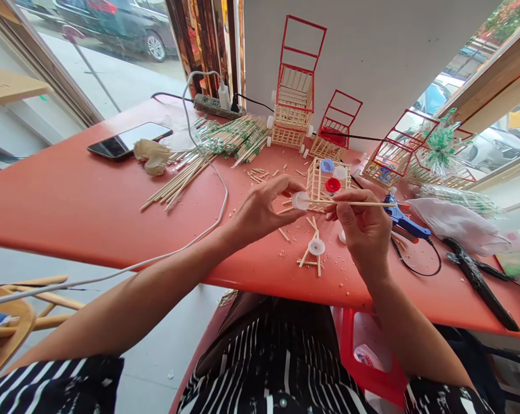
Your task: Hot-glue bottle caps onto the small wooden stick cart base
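The step in hand looks like fitting a wheel to an axle: the left hand (260, 210) pinches a white cap (300, 200) between thumb and fingertips, and the right hand (361, 221) is closed on a thin stick (363, 203) that runs level from the cap out toward 3 o'clock. The stick's near end meets the cap, though whether it is already seated in it or only touching cannot be told.

Both hands hover just above the red table (70, 201), close together, the cap at about 9 o'clock from the right hand's fingers. Seating the stick would call for a straight, steady push along its own line, with the cap held square so the thin wood does not bend or snap.

Directly behind the cap, at 12 o'clock, stands a small stick crate (316, 178) holding blue, white and red caps. A second white cap (316, 247) lies on crossed sticks at 6 o'clock from the hands. A blue glue gun (404, 221) rests just beside the right hand at 3 o'clock, near the stick's far tip. Finished red-framed carts (295, 103) stand along the wall at 12 o'clock, a bundle of loose sticks (182, 178) lies at 10 o'clock, and a phone (126, 141) sits farther out the same way.
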Available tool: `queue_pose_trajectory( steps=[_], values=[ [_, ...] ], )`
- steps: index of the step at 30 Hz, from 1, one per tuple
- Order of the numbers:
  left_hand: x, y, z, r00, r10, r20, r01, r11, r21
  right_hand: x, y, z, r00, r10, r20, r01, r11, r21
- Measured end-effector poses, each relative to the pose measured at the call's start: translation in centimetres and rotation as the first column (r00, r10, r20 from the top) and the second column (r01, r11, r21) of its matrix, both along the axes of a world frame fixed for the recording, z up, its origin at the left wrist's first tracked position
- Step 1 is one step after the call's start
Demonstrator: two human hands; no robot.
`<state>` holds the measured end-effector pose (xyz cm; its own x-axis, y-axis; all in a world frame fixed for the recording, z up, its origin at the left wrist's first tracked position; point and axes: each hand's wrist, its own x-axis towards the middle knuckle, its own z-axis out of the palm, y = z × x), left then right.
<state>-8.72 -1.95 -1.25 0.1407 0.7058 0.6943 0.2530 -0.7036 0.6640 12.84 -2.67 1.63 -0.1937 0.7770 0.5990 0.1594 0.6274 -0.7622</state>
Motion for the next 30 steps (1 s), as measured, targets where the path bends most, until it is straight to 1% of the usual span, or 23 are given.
queue_pose_trajectory(
  steps=[4,9,14,18,23,27,30],
  values=[
    [0.02,0.19,-0.24,0.999,-0.003,0.034,0.004,1.0,-0.011,-0.07,-0.1,0.06,1.0,0.025,-0.005,-0.025,1.0,-0.013],
    [0.08,0.4,-0.53,0.998,0.008,0.062,-0.007,1.0,-0.022,-0.02,-0.14,-0.05,0.999,0.048,-0.002,-0.048,0.997,-0.06],
    [-0.02,0.49,-0.36,0.996,-0.001,0.089,0.006,0.998,-0.057,0.3,-0.08,-0.21,0.992,0.127,0.007,-0.126,0.988,-0.091],
    [-0.24,0.57,-0.2,0.993,-0.042,0.106,0.048,0.998,-0.05,0.51,-0.13,-0.06,0.976,0.217,0.011,-0.214,0.969,-0.124],
    [-0.48,0.67,-0.19,0.994,-0.031,0.106,0.04,0.995,-0.088,0.57,-0.21,0.4,0.959,0.283,0.002,-0.279,0.947,-0.159],
    [-0.62,0.72,-0.03,0.981,-0.106,0.164,0.127,0.984,-0.123,0.58,-0.04,0.41,0.945,0.326,-0.002,-0.321,0.929,-0.183],
    [-0.82,0.82,0.06,0.972,-0.157,0.175,0.183,0.972,-0.145,0.63,0.08,0.1,0.929,0.369,-0.025,-0.366,0.908,-0.205]
  ],
)
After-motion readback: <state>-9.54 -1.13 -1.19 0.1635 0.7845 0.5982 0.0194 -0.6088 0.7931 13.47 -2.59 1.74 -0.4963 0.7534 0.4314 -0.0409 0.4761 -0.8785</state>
